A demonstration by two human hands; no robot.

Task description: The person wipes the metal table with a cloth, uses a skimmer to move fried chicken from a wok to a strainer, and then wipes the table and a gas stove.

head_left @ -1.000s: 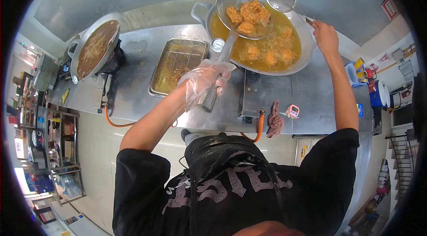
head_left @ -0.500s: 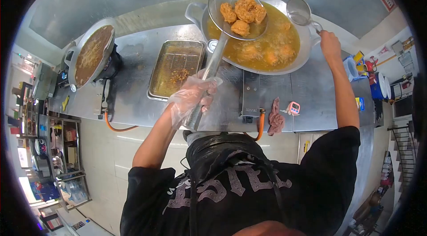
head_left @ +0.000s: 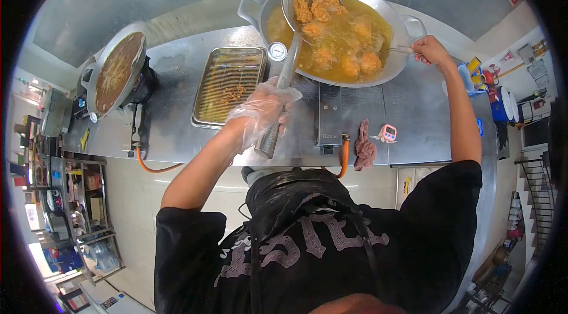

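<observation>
My left hand (head_left: 264, 110), in a clear plastic glove, is wrapped round the thick metal handle of a large strainer (head_left: 288, 65). The strainer's basket is tilted at the left side of a wide pan of oil (head_left: 404, 27), with pieces of fried food (head_left: 319, 7) in and beside it. Several more pieces (head_left: 361, 63) float in the bubbling oil. My bare right hand (head_left: 431, 51) grips the thin handle of a smaller strainer (head_left: 402, 49), whose bowl is hidden in the oil. A dial thermometer (head_left: 277, 51) sits at the pan's left rim.
A rack tray (head_left: 204, 114) with crumbs lies left of the pan. Farther left, a second pan (head_left: 142, 36) holds brown liquid. Near the front edge are a burner control box (head_left: 329, 116), a reddish cloth (head_left: 365, 147) and a digital timer (head_left: 388, 132). An orange hose (head_left: 345, 157) hangs there.
The large strainer's basket has gone down into the oil, and some food has left it. My right hand has lowered the small strainer from above the pan's right rim into the oil.
</observation>
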